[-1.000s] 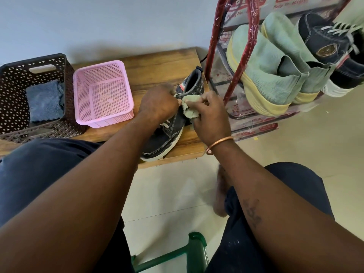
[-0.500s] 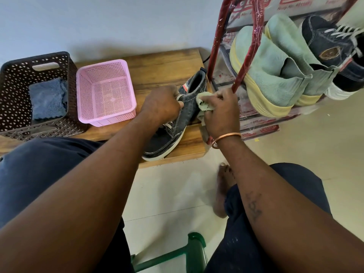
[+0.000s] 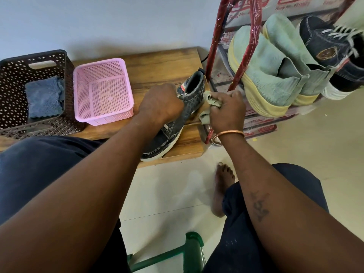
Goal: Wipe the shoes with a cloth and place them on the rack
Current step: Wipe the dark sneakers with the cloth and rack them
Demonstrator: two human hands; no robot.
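A dark grey high-top shoe point(image 3: 190, 103) with a white sole lies on the low wooden table point(image 3: 157, 66), toe toward me. My left hand point(image 3: 160, 104) grips its tongue and upper from the left. My right hand point(image 3: 226, 111) clutches a pale green cloth point(image 3: 211, 100) against the shoe's right ankle side. The red-framed shoe rack point(image 3: 216, 36) stands just to the right, holding two mint-green shoes point(image 3: 264, 71) and a dark denim sneaker point(image 3: 325, 46).
A pink mesh basket point(image 3: 78, 91) sits left of the shoe. A dark brown basket point(image 3: 13, 75) beside it holds a folded blue cloth point(image 3: 44, 95). My bare foot point(image 3: 222, 186) rests on the cream tiles. A green stool frame point(image 3: 189, 251) shows between my knees.
My right hand with the cloth has slid from the shoe's mid upper toward its heel and ankle. The left hand keeps holding the shoe in place.
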